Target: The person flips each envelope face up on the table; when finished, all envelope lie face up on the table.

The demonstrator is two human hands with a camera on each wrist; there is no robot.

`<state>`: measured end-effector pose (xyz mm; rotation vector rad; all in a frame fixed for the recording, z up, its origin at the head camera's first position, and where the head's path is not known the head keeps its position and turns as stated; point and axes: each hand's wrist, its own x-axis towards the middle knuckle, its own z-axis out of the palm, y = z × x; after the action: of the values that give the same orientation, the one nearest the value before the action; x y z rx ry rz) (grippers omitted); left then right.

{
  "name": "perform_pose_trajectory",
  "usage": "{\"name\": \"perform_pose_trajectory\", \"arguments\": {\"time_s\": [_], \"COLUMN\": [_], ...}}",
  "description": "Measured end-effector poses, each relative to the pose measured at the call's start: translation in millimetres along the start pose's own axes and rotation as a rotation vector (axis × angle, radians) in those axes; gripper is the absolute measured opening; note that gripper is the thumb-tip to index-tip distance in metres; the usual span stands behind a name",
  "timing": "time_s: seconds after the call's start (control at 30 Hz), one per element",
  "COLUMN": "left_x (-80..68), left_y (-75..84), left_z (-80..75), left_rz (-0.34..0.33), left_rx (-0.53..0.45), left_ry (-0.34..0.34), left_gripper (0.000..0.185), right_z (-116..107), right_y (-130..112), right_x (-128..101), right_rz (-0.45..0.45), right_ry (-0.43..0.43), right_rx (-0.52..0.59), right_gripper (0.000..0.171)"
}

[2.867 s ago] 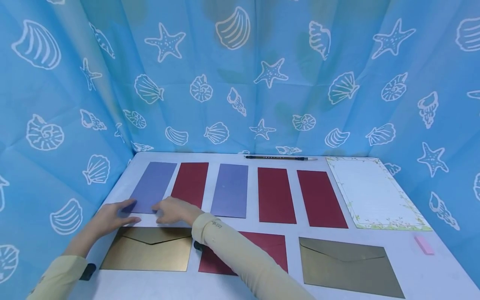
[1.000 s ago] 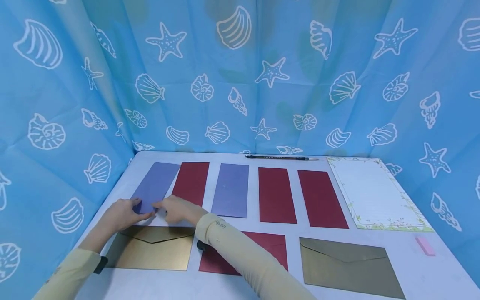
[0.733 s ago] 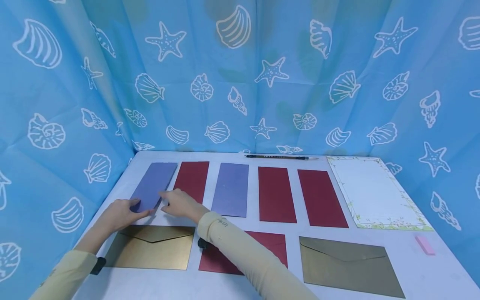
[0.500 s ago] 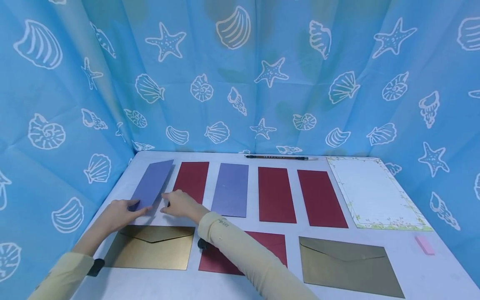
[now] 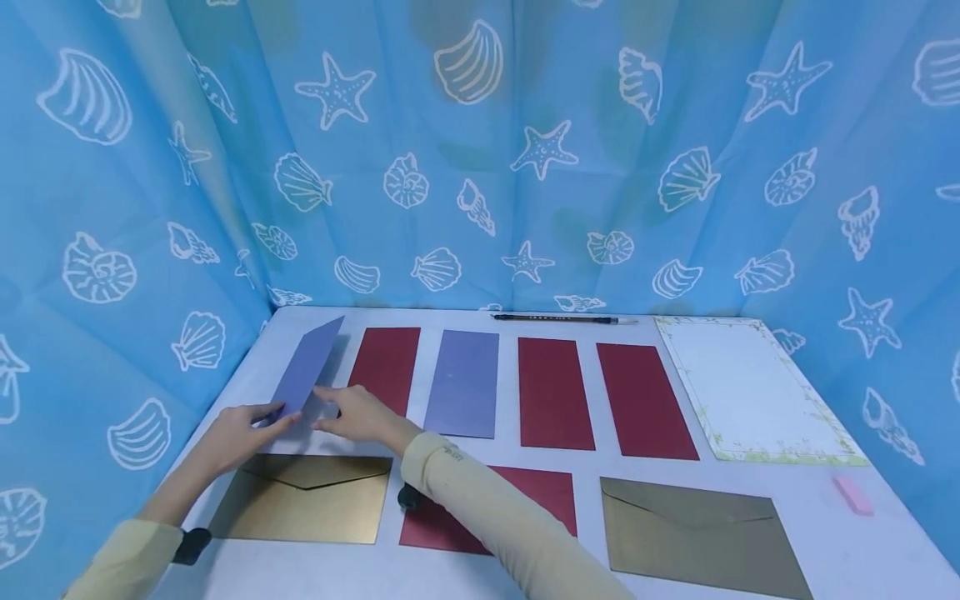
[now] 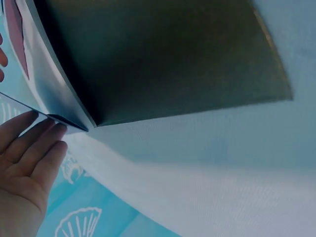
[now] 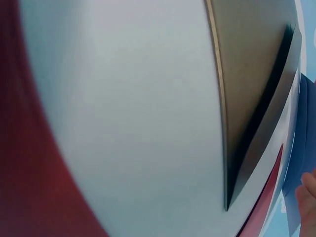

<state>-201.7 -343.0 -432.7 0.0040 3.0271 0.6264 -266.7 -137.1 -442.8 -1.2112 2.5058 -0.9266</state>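
My left hand pinches the near end of a slim, rectangular purple paper between thumb and fingers. Its right side is raised and casts a shadow on the table. Beside that raised edge is my right hand, index fingertip right at the edge, thumb held apart from it. In the left wrist view, the left fingers lie along the purple paper. The right wrist view catches only part of the right hand. A gold envelope lies just in front of both hands.
A second purple paper and red ones lie in the back row. Nearer are a red envelope and a darker gold envelope. A brush, bordered writing paper and pink eraser are also there.
The purple paper lay flat; its right side has risen, and it tilts left in the left hand. The right hand has left its near corner and moved slightly along its right edge.
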Motion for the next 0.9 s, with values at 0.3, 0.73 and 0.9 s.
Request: {"name": "perform_pose_trajectory", "arguments": {"time_s": [0.3, 0.73, 0.9], "left_x": [-8.8, 22.6, -1.7], "left_y": [2.0, -38.8, -3.0], "left_z": [-0.9, 25.3, 0.3], "left_rz": [0.059, 0.189, 0.218], "left_rx": [-0.050, -0.105, -0.169], "left_ry": [0.089, 0.369, 0.394], "left_gripper": [0.064, 0.048, 0.038], "right_z": [3.1, -2.6, -0.4], "right_y": [-7.3, -14.0, -12.5], "right_x": [-1.0, 0.6, 0.5], "right_rz": [-0.087, -0.134, -0.108], "right_ry": [0.032, 0.021, -0.015], "right_rx": [-0.016, -0.027, -0.037], "right_gripper": [0.058, 0.060, 0.060]}}
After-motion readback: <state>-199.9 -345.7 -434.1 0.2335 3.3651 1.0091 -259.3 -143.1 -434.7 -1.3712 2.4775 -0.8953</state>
